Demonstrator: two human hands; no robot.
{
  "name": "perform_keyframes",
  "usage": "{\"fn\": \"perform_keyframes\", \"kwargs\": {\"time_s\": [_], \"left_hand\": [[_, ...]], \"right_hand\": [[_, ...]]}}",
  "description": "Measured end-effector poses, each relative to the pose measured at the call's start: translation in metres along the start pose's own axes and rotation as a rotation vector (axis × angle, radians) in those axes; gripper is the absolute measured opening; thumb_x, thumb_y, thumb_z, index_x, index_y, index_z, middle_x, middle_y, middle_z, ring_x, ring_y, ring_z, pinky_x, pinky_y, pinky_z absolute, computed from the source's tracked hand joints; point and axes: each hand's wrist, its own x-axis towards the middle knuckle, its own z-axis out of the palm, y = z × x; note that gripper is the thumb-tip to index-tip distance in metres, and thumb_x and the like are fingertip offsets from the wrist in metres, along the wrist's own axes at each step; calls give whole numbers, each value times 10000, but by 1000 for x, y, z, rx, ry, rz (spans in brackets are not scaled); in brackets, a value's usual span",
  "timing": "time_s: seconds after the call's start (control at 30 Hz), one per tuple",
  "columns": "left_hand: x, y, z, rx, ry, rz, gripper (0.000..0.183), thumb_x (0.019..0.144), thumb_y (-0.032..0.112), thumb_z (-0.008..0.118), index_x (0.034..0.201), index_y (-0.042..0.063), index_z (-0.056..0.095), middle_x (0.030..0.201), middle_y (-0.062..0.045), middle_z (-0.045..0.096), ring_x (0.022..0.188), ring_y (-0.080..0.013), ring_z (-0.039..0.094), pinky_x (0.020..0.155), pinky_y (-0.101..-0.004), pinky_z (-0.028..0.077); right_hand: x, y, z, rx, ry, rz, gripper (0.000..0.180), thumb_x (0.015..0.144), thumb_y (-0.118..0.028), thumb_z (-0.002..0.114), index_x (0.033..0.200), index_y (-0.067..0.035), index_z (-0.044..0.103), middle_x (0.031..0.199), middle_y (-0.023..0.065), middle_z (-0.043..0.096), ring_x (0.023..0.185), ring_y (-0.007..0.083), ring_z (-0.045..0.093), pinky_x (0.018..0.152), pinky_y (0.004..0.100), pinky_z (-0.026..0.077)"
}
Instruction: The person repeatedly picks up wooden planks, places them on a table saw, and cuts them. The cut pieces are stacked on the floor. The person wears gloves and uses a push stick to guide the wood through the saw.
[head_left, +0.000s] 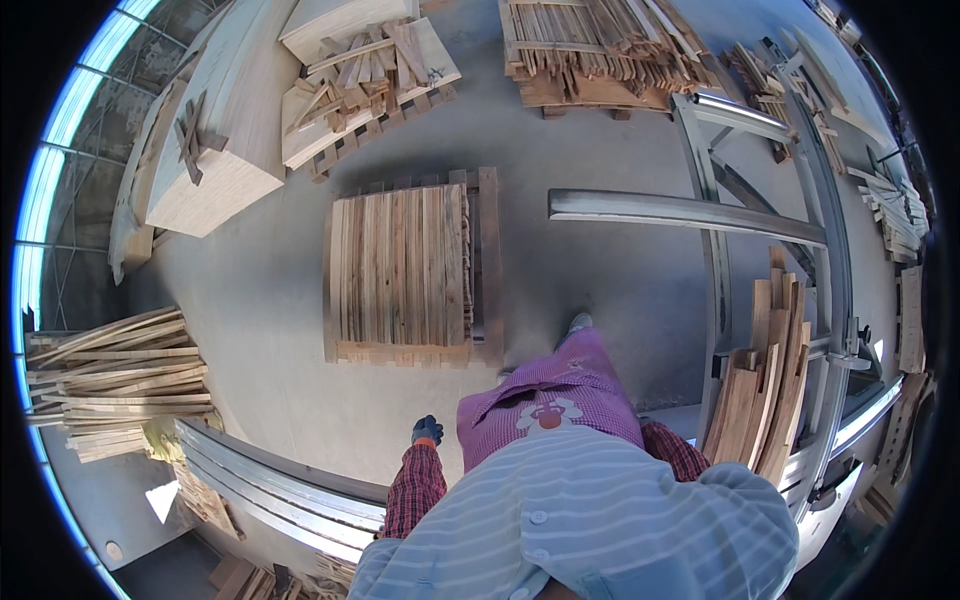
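Observation:
My left hand (427, 430), in a dark glove, hangs beside my purple checked apron (551, 409). Its fingers are loosely curled and slightly apart, and nothing shows in them. My right hand is out of view; only its red checked sleeve (673, 450) appears at the apron's other side. On the floor ahead, a wooden pallet (490, 262) carries a neat layer of narrow wooden boards (397, 266) laid side by side. Both hands are apart from this stack. One shoe (580, 322) shows on the floor to the right of the pallet.
A metal frame (716, 285) stands at right, its horizontal beam (675, 210) reaching toward the middle. Upright-looking boards (765, 375) rest by it. Metal rails (277, 487) lie at lower left, near loose wood strips (135, 367). Stacked panels (232, 112) and a board pile (600, 52) stand farther off.

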Motion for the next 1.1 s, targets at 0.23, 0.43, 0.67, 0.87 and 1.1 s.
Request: {"fn": "perform_keyframes", "kwargs": {"time_s": [0.23, 0.43, 0.67, 0.87, 1.1], "left_hand": [[-18, 50, 113, 637, -59, 468, 315, 931, 320, 591, 1154, 100, 621, 820, -123, 677, 647, -255, 619, 547, -406, 478], [20, 207, 215, 997, -190, 969, 259, 903, 272, 646, 1078, 83, 666, 837, -121, 681, 719, -260, 633, 637, -402, 506], [-28, 358, 367, 936, -466, 806, 176, 901, 244, 684, 985, 90, 674, 767, -44, 639, 566, -163, 554, 498, -321, 432], [-56, 370, 542, 1229, -848, 583, 267, 878, 292, 600, 679, 134, 521, 560, -29, 463, 476, -177, 444, 428, -368, 327], [-171, 309, 655, 2006, -985, 1591, 326, 914, 369, 608, 1006, 67, 689, 840, -184, 681, 682, -291, 622, 648, -429, 485]], "right_hand": [[7, -46, -24, -432, 180, -487, 464, 813, -414, 690, 1168, -116, 703, 1199, 205, 671, 1162, 364, 615, 974, 462, 472], [-27, -116, -93, 765, 324, -485, 347, 886, -338, 624, 1106, -81, 698, 885, 66, 720, 719, 170, 677, 595, 320, 506], [-26, -52, -41, 1031, 342, -289, 289, 903, -342, 612, 1033, -108, 721, 860, 39, 725, 691, 174, 679, 570, 319, 496], [-45, 60, 94, 1340, 441, 240, 228, 902, -282, 619, 930, -75, 710, 753, 85, 672, 594, 206, 633, 525, 374, 472], [-110, 58, 231, 1919, 507, 471, 224, 908, -278, 638, 991, -73, 677, 725, 81, 658, 582, 224, 639, 495, 370, 474]]}}
